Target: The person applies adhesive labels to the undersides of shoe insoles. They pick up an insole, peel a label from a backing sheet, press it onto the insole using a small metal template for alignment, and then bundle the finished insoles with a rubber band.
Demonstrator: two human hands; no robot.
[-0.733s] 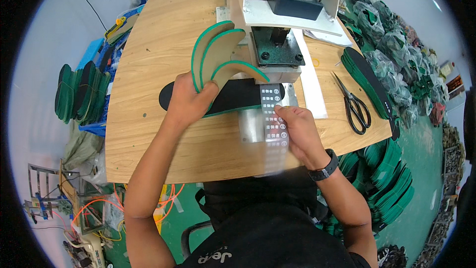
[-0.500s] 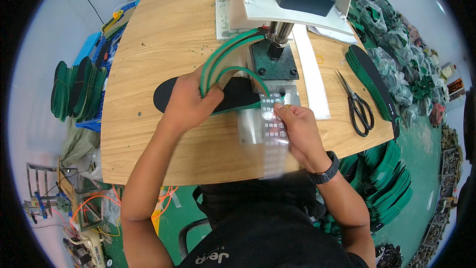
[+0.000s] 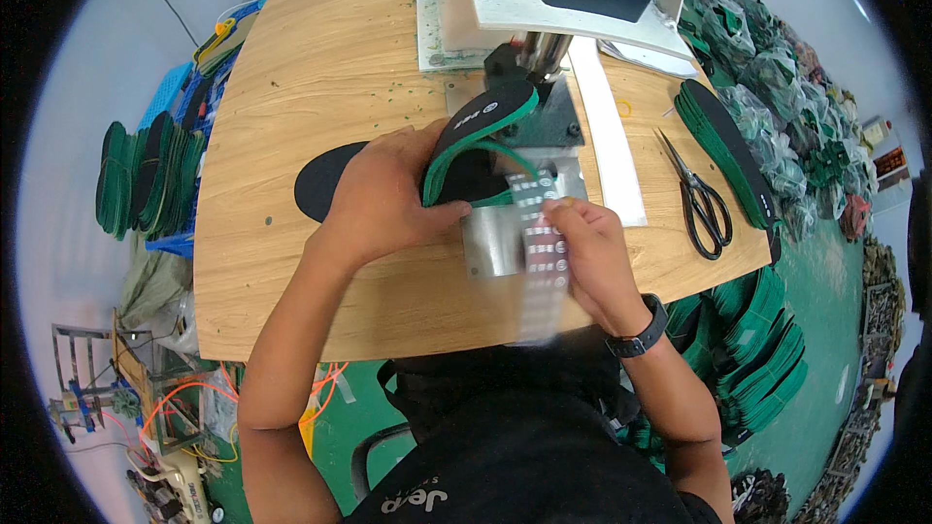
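My left hand (image 3: 383, 189) is closed round bent insoles (image 3: 490, 116), black on top with green foam edges; a small pale print shows on the upper one. Under that hand another black insole (image 3: 322, 182) lies flat, its toe end reaching left and its other end partly hidden at the metal plate (image 3: 492, 245). Between thumb and fingers my right hand (image 3: 594, 257) pinches a clear film strip (image 3: 539, 233) with white printed marks. The strip's upper end meets the insole edge, and its lower end hangs blurred. Behind the insoles is the dark press head (image 3: 558, 126), partly covered.
The white press frame (image 3: 582, 5) rises at the back. Black-handled scissors (image 3: 701, 204), a white strip (image 3: 614, 146) and stacked insoles (image 3: 723, 150) lie to the right. More insole stacks (image 3: 146, 180) stand at the left, and green bundles (image 3: 743, 359) lie below the table's right edge.
My left hand has moved slightly right. The bent insoles have tipped over, so the upper one's black printed face now shows. My right hand still pinches the strip, almost in the same place.
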